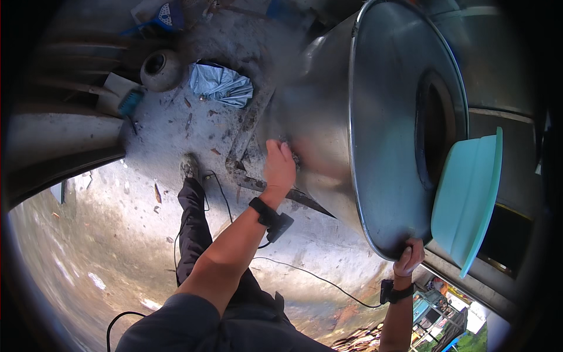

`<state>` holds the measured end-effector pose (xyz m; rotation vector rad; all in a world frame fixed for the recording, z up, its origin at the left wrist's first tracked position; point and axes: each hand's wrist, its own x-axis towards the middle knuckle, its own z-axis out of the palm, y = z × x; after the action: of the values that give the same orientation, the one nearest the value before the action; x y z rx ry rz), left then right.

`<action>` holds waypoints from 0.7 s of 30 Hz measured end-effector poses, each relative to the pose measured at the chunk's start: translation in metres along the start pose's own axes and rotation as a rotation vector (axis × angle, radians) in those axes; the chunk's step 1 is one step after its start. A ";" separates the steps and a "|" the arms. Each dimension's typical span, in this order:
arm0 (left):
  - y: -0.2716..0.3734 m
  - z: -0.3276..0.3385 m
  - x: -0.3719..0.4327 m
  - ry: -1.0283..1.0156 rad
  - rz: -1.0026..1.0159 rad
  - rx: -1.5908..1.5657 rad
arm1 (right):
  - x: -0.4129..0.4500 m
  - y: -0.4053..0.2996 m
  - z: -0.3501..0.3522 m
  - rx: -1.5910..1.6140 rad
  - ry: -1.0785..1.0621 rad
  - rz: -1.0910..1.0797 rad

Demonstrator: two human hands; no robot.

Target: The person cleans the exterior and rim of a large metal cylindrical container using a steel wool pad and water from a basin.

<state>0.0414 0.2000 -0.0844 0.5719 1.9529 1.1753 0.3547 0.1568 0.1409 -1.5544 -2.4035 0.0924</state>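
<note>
A large stainless-steel vessel (325,132) with a wide flared rim lies tilted before me, its broad face turned to the right. A dark round opening (440,132) shows in that face. My left hand (280,165) is curled at the vessel's lower side. Its fingers close on a small dark grey thing (296,161), mostly hidden, perhaps a scouring pad. At the near end of the rim, my right hand (409,257) grips the metal edge with bent fingers. A mint-green plastic basin (466,193) stands just beyond that hand, beside the opening.
A crumpled silvery sheet (222,83) and a round clay pot (162,70) rest on the dirty concrete floor (162,127). A blue plastic fly swatter (163,18) lies farther off. Thin black cables (316,284) run near my legs. Stacked firewood (358,339) shows at the bottom.
</note>
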 end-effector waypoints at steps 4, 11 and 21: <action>-0.071 0.025 -0.004 0.030 -0.138 0.009 | 0.008 -0.004 0.008 0.020 0.035 -0.065; 0.044 -0.003 -0.101 -0.187 0.071 -0.413 | 0.004 -0.002 0.004 0.011 0.051 -0.025; 0.009 0.004 -0.011 -0.025 0.064 -0.026 | -0.011 0.011 0.002 0.000 0.068 -0.031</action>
<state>0.0509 0.1986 -0.0731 0.6360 1.9079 1.2259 0.3680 0.1517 0.1342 -1.4945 -2.3742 0.0330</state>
